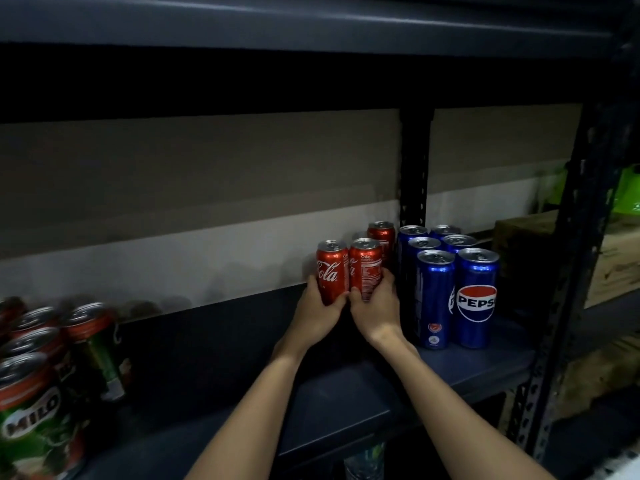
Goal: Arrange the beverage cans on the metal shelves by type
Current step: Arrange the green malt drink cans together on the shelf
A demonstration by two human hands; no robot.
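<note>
1. Far left on the dark blue metal shelf (346, 403): a cluster of green-and-red Milo cans (38, 386), all upright, silver tops up; blurred, so the count is unclear.
2. Centre now; the left hand (320, 311) grips a slim red Coca-Cola can (331, 270) low on its body; can upright, long axis vertical, logo facing the camera; thumb curled over the front right, the other fingers wrapped round the left side.
3. Touching it on the right, a second slim red Coca-Cola can (365, 266), also upright, label panel facing out; the right hand (375, 311) holds its lower half, fingers round the right flank, thumb on the front; the two thumbs meet between the cans.
4. Behind that pair, a third red can (381, 233) stands upright, near the back wall.
5. Right of it, just beside the right hand: a block of tall blue Pepsi cans (476, 299), six tops visible, in two columns, all upright; front right logo facing out.
6. Far right, beyond the perforated black steel upright (568, 271), a pale wooden crate (616, 258).
</note>
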